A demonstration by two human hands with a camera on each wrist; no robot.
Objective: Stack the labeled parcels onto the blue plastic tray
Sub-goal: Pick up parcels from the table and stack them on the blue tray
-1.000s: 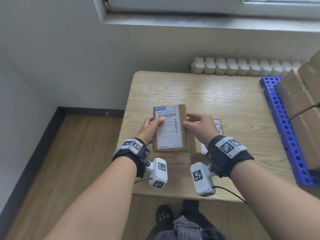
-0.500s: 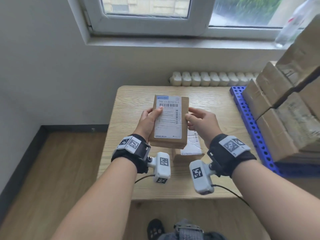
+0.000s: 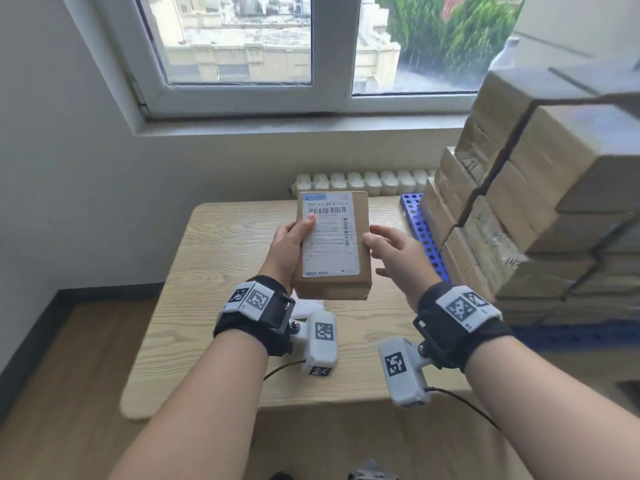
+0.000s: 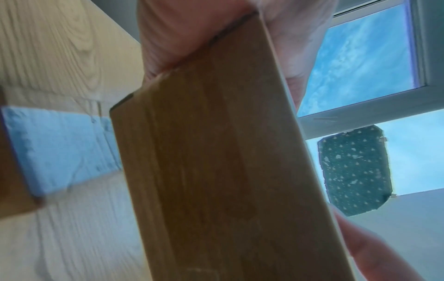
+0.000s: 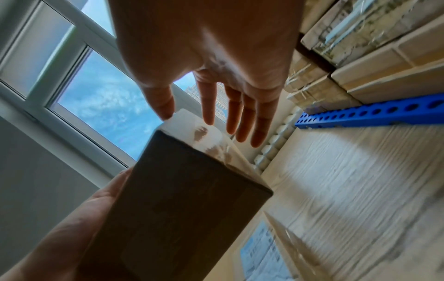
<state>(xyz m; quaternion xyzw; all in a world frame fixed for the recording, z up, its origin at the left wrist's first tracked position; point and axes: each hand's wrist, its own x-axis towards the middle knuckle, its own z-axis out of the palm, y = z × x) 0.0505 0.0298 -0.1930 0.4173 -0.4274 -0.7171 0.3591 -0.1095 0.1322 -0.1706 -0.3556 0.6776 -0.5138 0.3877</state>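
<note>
A brown cardboard parcel (image 3: 332,251) with a white barcode label facing up is lifted above the wooden table (image 3: 214,271). My left hand (image 3: 292,244) grips its left side, thumb on the label, fingers underneath. My right hand (image 3: 391,252) is beside its right edge with the fingers straight and spread; in the right wrist view only the thumb tip touches the parcel (image 5: 182,199). A second labeled parcel (image 5: 266,249) lies on the table below. The blue perforated tray (image 3: 414,216) is at the right, under a tall stack of parcels (image 3: 540,209).
The parcel stack on the tray rises above hand height and leans out toward me at the top. A white radiator (image 3: 360,181) runs along the wall behind the table, under a window (image 3: 242,39). Wooden floor lies to the left.
The parcel has been lifted from the table to well above it. My right hand has let go of its edge and spread its fingers. The view has tilted up.
</note>
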